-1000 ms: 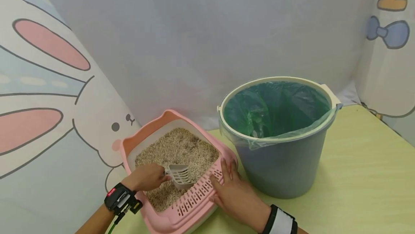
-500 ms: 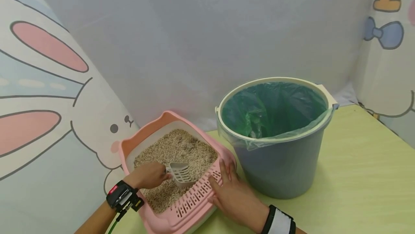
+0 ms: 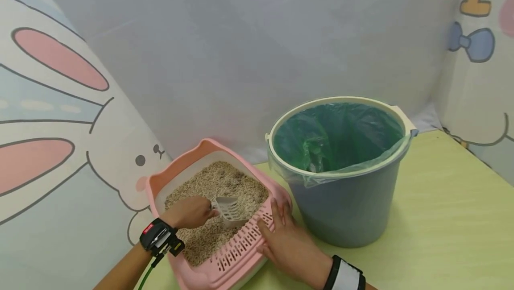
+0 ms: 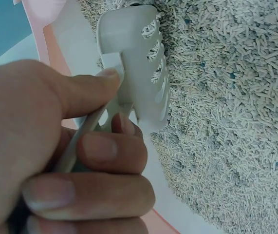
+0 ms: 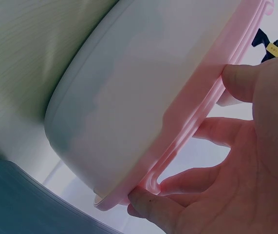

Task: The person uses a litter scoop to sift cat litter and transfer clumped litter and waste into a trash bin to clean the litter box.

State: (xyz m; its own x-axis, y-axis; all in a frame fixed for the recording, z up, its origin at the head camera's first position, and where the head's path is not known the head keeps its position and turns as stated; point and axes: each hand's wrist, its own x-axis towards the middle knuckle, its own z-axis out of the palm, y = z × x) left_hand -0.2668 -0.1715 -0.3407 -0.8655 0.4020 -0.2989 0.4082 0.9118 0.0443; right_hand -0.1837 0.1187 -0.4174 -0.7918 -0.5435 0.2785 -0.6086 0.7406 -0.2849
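My left hand [image 3: 190, 212] grips the handle of a pale slotted litter scoop [image 4: 136, 53], thumb on top and fingers curled beneath. The scoop's head is over the beige pellet litter [image 4: 226, 112], close to the perforated front ledge. That litter fills a litter box [image 3: 237, 241] with a pink rim and a white base. On the front right of the rim rests my right hand [image 3: 293, 245], fingers spread across the slotted ledge. Seen from below in the right wrist view, its thumb and fingertips touch the pink edge [image 5: 192, 102].
A grey bucket [image 3: 345, 209] lined with a green plastic bag [image 3: 349, 134] stands right of the litter box. Both are on a yellow-green table [image 3: 449, 209]. Behind hangs a pale curtain [image 3: 241, 58], with a rabbit-print panel [image 3: 116, 156] on the left.
My left hand and the scoop have shifted slightly right and up over the litter. The right hand stays on the rim. The whole head view has drifted slightly.
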